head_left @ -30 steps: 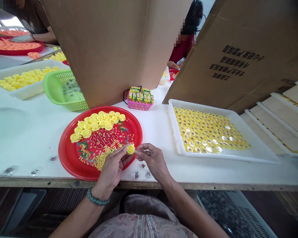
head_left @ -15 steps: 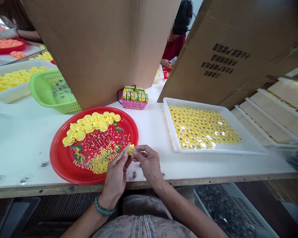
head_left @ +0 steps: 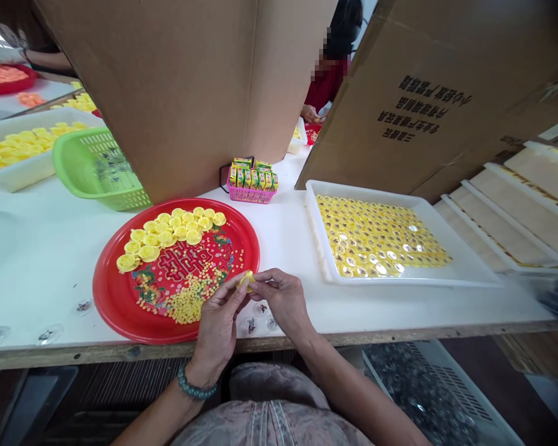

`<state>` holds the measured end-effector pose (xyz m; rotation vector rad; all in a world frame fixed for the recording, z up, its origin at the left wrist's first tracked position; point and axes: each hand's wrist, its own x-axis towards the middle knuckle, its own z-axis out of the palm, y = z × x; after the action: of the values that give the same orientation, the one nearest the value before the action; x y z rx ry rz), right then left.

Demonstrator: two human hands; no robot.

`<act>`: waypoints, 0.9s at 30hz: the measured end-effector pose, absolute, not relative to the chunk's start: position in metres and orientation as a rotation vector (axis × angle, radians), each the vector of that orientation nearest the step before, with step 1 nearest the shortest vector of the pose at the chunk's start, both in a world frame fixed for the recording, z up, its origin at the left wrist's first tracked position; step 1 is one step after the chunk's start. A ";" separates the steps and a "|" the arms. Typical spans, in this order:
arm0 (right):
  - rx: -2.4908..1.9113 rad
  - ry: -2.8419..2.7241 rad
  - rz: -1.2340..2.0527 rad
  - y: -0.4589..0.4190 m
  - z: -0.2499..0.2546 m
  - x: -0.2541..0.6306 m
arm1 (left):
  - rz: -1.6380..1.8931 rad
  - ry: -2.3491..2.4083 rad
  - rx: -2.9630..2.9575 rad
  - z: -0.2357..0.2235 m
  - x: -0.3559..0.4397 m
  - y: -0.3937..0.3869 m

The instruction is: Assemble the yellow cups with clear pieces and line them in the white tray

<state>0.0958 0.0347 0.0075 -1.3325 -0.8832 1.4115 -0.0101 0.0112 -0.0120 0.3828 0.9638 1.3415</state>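
Observation:
Between my two hands is a small round yellow plastic piece [head_left: 247, 280], held just over the right front rim of a red tray [head_left: 109, 297]. My left hand [head_left: 219, 322] pinches it from the left, thumb on top. From the other side, the fingertips of my right hand [head_left: 283, 303] grip it too. Yellow discs [head_left: 166, 237] lie in an arc at the tray's back, and tiny yellow pellets [head_left: 186, 303] are heaped near its front. Clear domed pieces with dark specks [head_left: 250, 325] lie on the table below my hands.
A white tray [head_left: 328, 263] of yellow discs with clear covers stands to the right, stacked trays [head_left: 516, 210] beyond. A pink basket [head_left: 252, 194] of small boxes and a green basket [head_left: 79, 167] sit farther back. Cardboard sheets [head_left: 190, 93] rise behind; co-workers are partly visible.
My left thumb has come over the top of the yellow piece. My right hand has shifted slightly right and turned, its fingers still on the piece.

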 end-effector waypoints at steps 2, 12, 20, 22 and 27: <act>-1.351 -0.910 1.445 0.037 0.009 0.098 | 1.350 0.969 0.407 -0.011 -0.011 0.011; -1.222 -0.814 1.397 0.027 0.002 0.089 | 1.387 0.974 0.427 -0.006 -0.014 0.017; -1.148 -1.104 1.373 0.036 0.009 0.102 | 1.385 1.007 0.623 -0.007 -0.015 0.016; -1.136 -1.189 1.413 0.036 0.013 0.105 | 1.395 1.067 0.709 -0.006 -0.019 0.017; -1.198 -1.462 1.215 0.033 0.018 0.109 | 1.283 1.199 0.955 -0.001 -0.028 0.017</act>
<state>0.1090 0.0328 0.0178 -1.1976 -1.4615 1.2153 -0.0280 0.0168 -0.0011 0.9550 1.1987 1.2828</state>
